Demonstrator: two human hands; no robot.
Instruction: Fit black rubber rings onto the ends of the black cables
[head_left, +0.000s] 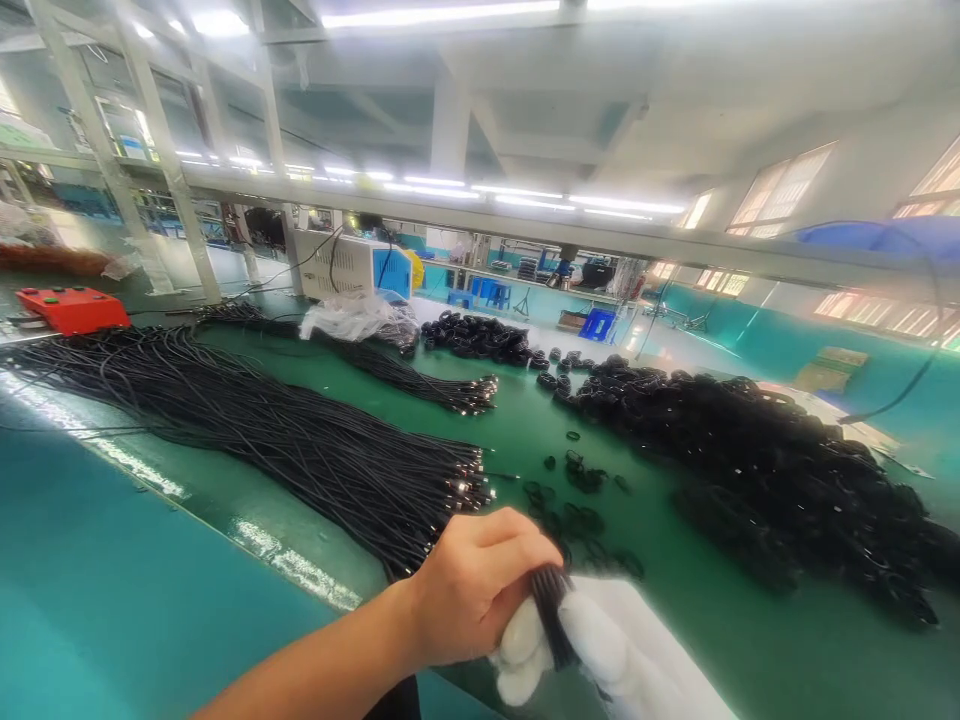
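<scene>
Near the bottom centre, my bare left hand [476,585] grips a small bundle of thin black cables [553,612] from above. My right hand [611,640], in a white glove, closes its fingers round the same bundle just below and to the right. The two hands almost touch. Behind my left hand lies a large bundle of long black cables [285,420], with shiny metal ends at its right side. A smaller cable bundle [420,382] rests farther back, its metal ends also facing right.
A big pile of black coiled pieces [750,460] covers the right of the green table [300,372]. Loose black rings [585,475] lie mid-table. At the far left is a red control box [73,310]; a white-and-blue machine [352,265] and clear plastic bag [360,318] stand behind.
</scene>
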